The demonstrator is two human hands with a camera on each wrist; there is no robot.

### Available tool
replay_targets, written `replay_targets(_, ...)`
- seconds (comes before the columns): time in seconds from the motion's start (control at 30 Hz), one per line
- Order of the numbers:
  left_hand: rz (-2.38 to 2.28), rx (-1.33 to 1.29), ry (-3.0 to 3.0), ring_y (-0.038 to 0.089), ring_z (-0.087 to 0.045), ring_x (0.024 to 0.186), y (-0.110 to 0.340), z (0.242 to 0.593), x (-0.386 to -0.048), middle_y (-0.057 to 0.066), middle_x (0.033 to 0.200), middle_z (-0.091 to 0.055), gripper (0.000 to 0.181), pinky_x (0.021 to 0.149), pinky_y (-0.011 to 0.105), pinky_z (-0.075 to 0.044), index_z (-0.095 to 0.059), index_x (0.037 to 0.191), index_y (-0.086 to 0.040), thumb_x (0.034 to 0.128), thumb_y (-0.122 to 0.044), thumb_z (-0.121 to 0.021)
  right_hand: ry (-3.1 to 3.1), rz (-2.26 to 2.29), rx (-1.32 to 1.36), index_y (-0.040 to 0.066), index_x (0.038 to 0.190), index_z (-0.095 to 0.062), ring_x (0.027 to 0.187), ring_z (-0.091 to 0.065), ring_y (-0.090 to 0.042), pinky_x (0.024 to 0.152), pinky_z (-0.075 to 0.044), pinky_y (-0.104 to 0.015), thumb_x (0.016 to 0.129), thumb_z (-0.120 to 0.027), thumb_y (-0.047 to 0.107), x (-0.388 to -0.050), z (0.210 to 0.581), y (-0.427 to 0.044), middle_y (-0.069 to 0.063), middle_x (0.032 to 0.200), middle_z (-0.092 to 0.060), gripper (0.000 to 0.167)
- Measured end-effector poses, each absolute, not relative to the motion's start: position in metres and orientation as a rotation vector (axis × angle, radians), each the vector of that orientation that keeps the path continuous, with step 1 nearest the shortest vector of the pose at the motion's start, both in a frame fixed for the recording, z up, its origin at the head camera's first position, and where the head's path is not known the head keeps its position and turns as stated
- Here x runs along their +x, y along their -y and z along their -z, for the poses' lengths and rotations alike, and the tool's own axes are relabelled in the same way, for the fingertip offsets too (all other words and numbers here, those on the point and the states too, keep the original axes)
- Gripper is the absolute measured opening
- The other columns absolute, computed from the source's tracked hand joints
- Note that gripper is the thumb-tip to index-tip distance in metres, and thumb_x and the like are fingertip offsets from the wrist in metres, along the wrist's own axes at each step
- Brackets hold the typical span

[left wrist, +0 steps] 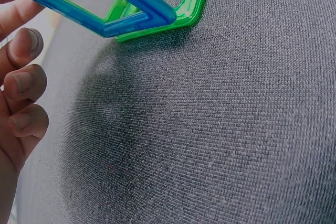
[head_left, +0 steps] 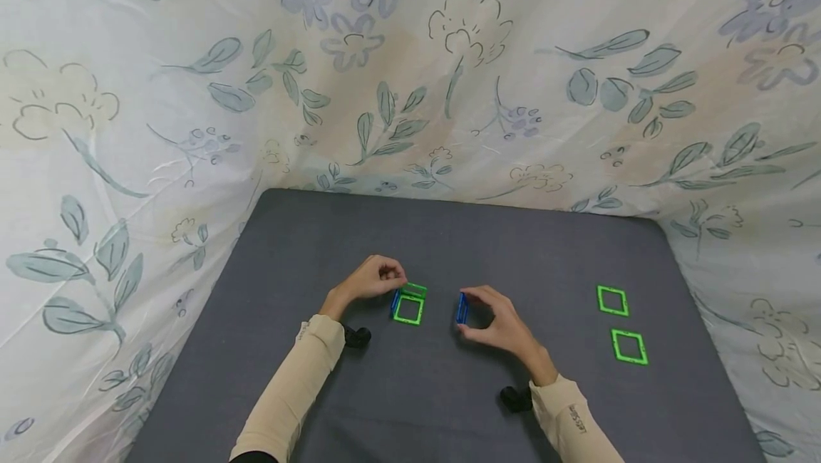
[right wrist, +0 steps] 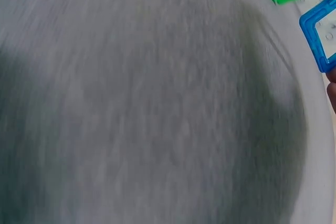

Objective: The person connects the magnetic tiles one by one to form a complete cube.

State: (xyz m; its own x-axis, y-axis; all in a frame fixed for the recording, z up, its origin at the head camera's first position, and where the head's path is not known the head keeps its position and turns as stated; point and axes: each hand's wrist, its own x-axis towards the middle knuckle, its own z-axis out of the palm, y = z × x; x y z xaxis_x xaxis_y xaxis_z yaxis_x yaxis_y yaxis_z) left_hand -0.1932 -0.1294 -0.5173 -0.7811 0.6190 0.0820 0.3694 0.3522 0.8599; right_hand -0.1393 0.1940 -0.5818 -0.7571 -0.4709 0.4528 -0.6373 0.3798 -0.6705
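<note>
Near the middle of the table, a green square magnetic tile [head_left: 408, 310] lies flat, with another green tile [head_left: 414, 290] standing along its far edge. A blue square tile [left wrist: 140, 27] stands at its left side, leaning at an angle. My left hand [head_left: 372, 278] pinches the upper corner of these joined tiles; its other fingers are loosely curled. To the right of them, my right hand [head_left: 497, 320] holds a separate blue square tile [head_left: 462, 308] upright between thumb and fingers, apart from the joined tiles. The right wrist view shows this blue tile [right wrist: 313, 38] only in part.
Two loose green square tiles, a farther one [head_left: 613, 300] and a nearer one [head_left: 630, 347], lie flat at the right of the dark grey table [head_left: 513, 249]. A floral cloth [head_left: 410, 78] hangs behind and around the table. A black wrist device [head_left: 515, 399] sits below the right wrist.
</note>
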Motion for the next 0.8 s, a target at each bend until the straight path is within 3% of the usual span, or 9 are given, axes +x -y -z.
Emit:
replay_targets(0.17, -1.366, 0.887, -2.375, -0.002, -0.041, 0.054, 0.13, 0.515, -0.193, 0.02, 0.068, -0.06, 0.014, 0.059, 0.018, -0.037, -0.074, 0.095, 0.009, 0.0975, -0.001, -0.065, 2.44, -1.342, 1.001, -0.005, 0.129, -0.064, 0.098, -0.068, -0.027, 0.084, -0.058, -0.043, 0.071, -0.09, 0.008, -0.141, 0.581, -0.181, -0.011, 0.114, -0.07, 0.064)
replay_targets(0.3, -1.357, 0.884, -2.374, 0.001, -0.042, 0.055, 0.13, 0.52, -0.196, 0.024, 0.071, -0.062, 0.014, 0.058, 0.018, -0.037, -0.074, 0.096, 0.009, 0.0979, -0.002, -0.065, 2.439, -1.36, 0.984, -0.005, 0.128, -0.065, 0.098, -0.068, -0.029, 0.084, -0.058, -0.045, 0.07, -0.091, 0.005, -0.141, 0.581, -0.173, -0.013, 0.114, -0.07, 0.065)
replay_targets(0.53, -1.366, 0.874, -2.401, 0.003, -0.042, 0.053, 0.134, 0.553, -0.211, 0.018, 0.07, -0.064, 0.012, 0.056, 0.02, -0.038, -0.076, 0.094, -0.002, 0.0981, -0.011, -0.068, 2.42, -1.368, 1.001, -0.005, 0.129, -0.064, 0.101, -0.069, -0.025, 0.089, -0.057, -0.031, 0.071, -0.091, 0.008, -0.142, 0.584, -0.165, -0.012, 0.116, -0.071, 0.065)
replay_targets(0.8, -1.347, 0.865, -2.413, 0.004, -0.044, 0.053, 0.134, 0.554, -0.211, 0.003, 0.066, -0.06, 0.011, 0.056, 0.021, -0.04, -0.076, 0.092, -0.008, 0.0985, -0.012, -0.068, 2.434, -1.401, 0.984, -0.005, 0.13, -0.064, 0.102, -0.07, -0.03, 0.087, -0.059, -0.042, 0.073, -0.089, 0.006, -0.141, 0.586, -0.155, -0.013, 0.117, -0.071, 0.063)
